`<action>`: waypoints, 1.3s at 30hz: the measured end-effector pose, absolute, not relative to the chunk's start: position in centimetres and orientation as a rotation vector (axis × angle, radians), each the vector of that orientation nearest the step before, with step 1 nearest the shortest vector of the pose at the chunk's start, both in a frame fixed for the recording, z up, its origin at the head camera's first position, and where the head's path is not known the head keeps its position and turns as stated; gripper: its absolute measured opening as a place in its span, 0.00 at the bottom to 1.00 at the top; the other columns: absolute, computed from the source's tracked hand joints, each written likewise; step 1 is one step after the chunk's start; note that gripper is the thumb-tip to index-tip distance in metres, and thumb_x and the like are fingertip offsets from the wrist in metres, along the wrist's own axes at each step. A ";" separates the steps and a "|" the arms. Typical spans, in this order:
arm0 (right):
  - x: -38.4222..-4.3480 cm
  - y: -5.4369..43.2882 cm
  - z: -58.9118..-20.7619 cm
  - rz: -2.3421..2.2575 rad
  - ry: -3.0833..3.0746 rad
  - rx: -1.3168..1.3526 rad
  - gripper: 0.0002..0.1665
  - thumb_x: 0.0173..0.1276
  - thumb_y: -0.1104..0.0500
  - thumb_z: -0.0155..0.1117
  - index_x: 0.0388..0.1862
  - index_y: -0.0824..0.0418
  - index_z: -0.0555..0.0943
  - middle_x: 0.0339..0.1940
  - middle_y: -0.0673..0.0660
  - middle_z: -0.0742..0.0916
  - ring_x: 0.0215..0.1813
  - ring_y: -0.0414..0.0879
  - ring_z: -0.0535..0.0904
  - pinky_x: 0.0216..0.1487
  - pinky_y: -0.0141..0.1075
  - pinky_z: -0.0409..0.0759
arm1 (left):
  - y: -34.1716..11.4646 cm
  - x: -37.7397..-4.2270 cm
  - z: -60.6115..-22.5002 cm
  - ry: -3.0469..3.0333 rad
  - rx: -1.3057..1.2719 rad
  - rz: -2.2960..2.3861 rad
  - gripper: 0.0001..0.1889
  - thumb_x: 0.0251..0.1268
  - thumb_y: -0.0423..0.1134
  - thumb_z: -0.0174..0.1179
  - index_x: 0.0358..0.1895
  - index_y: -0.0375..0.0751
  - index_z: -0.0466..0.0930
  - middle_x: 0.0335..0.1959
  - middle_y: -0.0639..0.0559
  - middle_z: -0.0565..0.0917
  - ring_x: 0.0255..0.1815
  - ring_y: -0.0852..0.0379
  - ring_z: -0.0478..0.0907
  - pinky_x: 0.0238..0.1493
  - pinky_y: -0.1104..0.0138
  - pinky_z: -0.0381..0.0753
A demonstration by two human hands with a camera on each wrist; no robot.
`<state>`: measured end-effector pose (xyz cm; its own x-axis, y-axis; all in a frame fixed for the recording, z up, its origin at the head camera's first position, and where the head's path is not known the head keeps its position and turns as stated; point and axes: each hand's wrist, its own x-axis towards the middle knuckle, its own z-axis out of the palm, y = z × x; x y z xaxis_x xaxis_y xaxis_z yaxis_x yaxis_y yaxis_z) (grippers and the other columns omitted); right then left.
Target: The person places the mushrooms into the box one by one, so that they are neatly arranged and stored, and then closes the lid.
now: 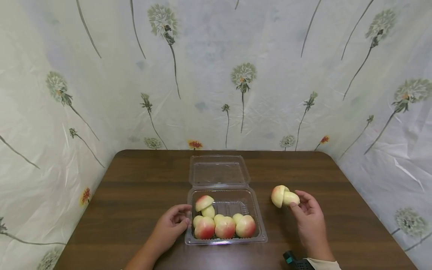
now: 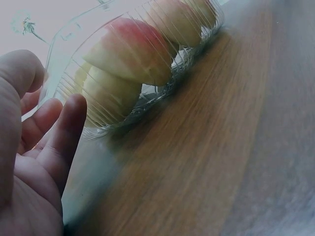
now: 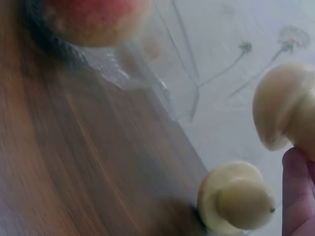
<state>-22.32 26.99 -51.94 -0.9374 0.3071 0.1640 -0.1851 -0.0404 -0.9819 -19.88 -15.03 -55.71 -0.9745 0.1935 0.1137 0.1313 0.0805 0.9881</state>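
Pinching a mushroom-shaped piece (image 1: 284, 197) with right grip (image 1: 308, 216), right of clear container (image 1: 226, 241); with left grip (image 1: 171, 225) spread, beside its left rim.

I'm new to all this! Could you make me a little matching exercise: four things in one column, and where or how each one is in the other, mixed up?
Column one
1. Left hand
2. Right hand
3. Lid
4. Table

Column two
A. Brown, with wood grain
B. Pinching a mushroom-shaped piece
C. Clear and open, at the far side of the container
D. Beside the container's left edge, pinching nothing

Right pairs: 1-D, 2-B, 3-C, 4-A
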 end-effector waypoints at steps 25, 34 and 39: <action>-21.9 21.0 -50.5 1.961 -1.993 0.096 0.22 0.66 0.81 0.64 0.56 0.78 0.69 0.49 0.54 0.78 0.45 0.35 0.82 0.43 0.23 0.83 | -15.0 -19.9 -55.5 2.292 0.320 2.050 0.20 0.70 0.26 0.63 0.63 0.31 0.78 0.54 0.34 0.81 0.43 0.61 0.83 0.45 0.71 0.86; -21.8 19.4 -49.8 1.880 -2.160 -0.024 0.19 0.69 0.74 0.67 0.56 0.72 0.74 0.48 0.56 0.80 0.47 0.35 0.84 0.44 0.24 0.84 | -15.0 -19.9 -55.5 2.286 0.306 2.053 0.20 0.70 0.27 0.64 0.64 0.31 0.78 0.55 0.34 0.81 0.43 0.61 0.83 0.45 0.71 0.86; -21.6 18.5 -49.5 1.845 -2.237 -0.016 0.20 0.69 0.70 0.70 0.57 0.70 0.75 0.50 0.57 0.81 0.48 0.35 0.83 0.44 0.25 0.84 | -15.0 -19.9 -55.4 2.277 0.299 2.052 0.20 0.70 0.27 0.64 0.64 0.30 0.78 0.55 0.32 0.81 0.43 0.61 0.83 0.45 0.72 0.86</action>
<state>-21.64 18.53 -49.47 -0.9709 0.1604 0.1779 -0.1442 0.2020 -0.9687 -19.89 -15.03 -55.44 -0.9793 0.1847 0.0832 0.1019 0.0940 0.9904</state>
